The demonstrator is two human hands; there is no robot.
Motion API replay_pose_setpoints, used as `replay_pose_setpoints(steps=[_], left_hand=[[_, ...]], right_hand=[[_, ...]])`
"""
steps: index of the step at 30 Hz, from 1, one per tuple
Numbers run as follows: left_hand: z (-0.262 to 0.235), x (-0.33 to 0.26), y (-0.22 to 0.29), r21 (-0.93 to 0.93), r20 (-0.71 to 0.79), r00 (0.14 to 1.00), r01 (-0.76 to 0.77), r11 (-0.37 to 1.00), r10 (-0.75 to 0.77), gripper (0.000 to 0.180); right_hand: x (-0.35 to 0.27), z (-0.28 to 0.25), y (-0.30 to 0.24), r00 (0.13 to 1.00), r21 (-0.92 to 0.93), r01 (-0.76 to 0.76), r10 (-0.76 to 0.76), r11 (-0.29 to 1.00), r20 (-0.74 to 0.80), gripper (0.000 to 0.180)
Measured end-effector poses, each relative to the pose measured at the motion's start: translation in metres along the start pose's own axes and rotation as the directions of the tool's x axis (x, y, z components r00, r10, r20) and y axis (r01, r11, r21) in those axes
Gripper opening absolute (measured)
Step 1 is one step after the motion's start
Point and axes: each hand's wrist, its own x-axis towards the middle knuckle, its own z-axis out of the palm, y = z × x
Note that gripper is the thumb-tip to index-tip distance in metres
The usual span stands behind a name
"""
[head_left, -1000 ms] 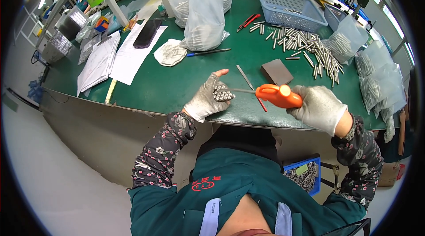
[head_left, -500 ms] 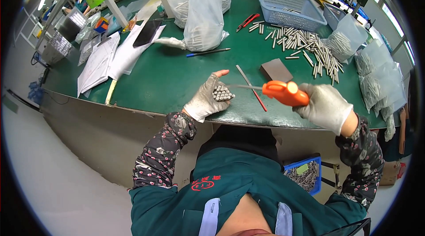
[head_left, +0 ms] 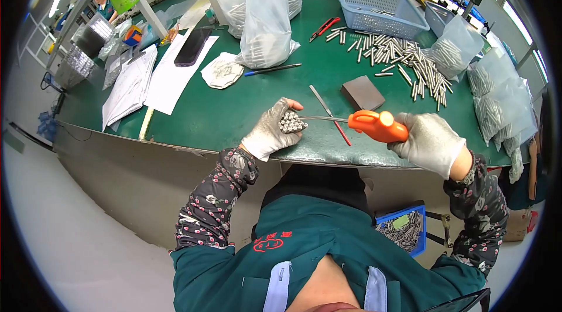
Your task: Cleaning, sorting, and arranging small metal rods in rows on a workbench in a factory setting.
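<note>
My left hand (head_left: 270,131), in a white-grey glove, is closed around a bundle of short metal pins (head_left: 292,123), their round ends turned toward the right. My gloved right hand (head_left: 431,141) grips an orange air blow gun (head_left: 377,125). Its thin metal nozzle (head_left: 323,118) points left, the tip close to the pin ends. Under the nozzle, a slim tool with a red handle (head_left: 343,135) and flat grey blade lies on the green table (head_left: 234,118). Just beyond the blow gun sits a brown block (head_left: 363,93).
Loose metal pins (head_left: 404,60) are heaped at the right before a blue basket (head_left: 380,10). Red-handled cutters (head_left: 324,29), a pen (head_left: 273,70) and bags of pins (head_left: 264,36) lie farther off. Left are papers (head_left: 130,86), a phone (head_left: 192,47) and a white crumpled piece (head_left: 222,70).
The white crumpled piece beside the bag has spread into a rounder shape, nearer to me. The paper under the phone lies differently. Both hands keep nearly the same place.
</note>
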Motion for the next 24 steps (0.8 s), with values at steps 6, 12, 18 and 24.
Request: replay_pose_setpoints(steps=[6,12,18,24], left_hand=[[-0.002,0.002,-0.006,0.075,-0.028,0.999,-0.030,0.997,0.032,0.045],[0.004,0.005,0.000,0.037,-0.010,0.998,-0.057,0.998,0.057,0.042],[-0.001,0.003,-0.010,0.206,-0.075,0.992,-0.080,0.975,0.097,0.036],[-0.003,-0.002,-0.014,0.162,-0.081,0.989,-0.106,0.981,0.120,0.038]], right_hand=[[0.004,0.002,0.022,0.997,0.341,-0.040,0.013,0.939,0.081,0.034],[-0.002,0.000,0.085,0.931,0.690,-0.305,0.359,0.656,0.070,0.035],[0.000,0.030,0.201,0.640,0.910,-0.220,0.756,0.352,-0.137,0.023],[0.004,0.057,0.263,0.474,0.896,-0.336,0.874,0.291,-0.106,0.029]])
